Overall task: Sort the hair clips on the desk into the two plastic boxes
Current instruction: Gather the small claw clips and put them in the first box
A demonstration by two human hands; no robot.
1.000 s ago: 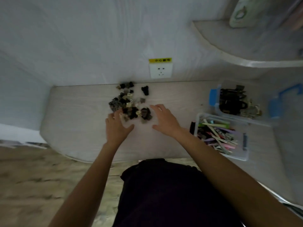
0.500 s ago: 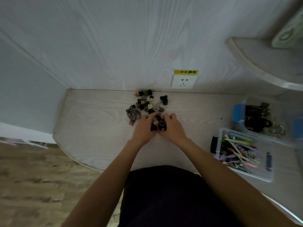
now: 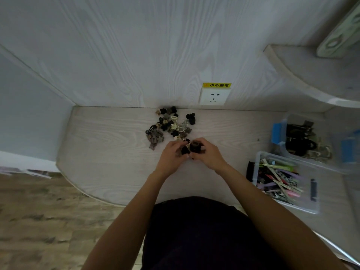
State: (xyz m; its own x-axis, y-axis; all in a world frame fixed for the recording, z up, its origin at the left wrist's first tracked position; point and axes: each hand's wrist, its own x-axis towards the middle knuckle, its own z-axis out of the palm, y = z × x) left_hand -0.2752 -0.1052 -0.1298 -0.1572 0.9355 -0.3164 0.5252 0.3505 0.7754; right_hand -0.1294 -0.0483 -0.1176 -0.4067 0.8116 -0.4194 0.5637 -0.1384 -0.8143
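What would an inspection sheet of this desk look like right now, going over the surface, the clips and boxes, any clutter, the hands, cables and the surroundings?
Surface: pale wood-grain desk with a rounded front edge.
Job's things: pile of small claw clips near the back wall; far box with blue latches holds dark claw clips; near clear box holds long flat coloured clips.
Clutter: nothing seen.
Hands: left hand and right hand meet in front of the pile, each gripping dark claw clips.
Cables: nothing seen.
Surroundings: wall socket under a yellow warning label; curved shelf upper right; wood-look floor at left.
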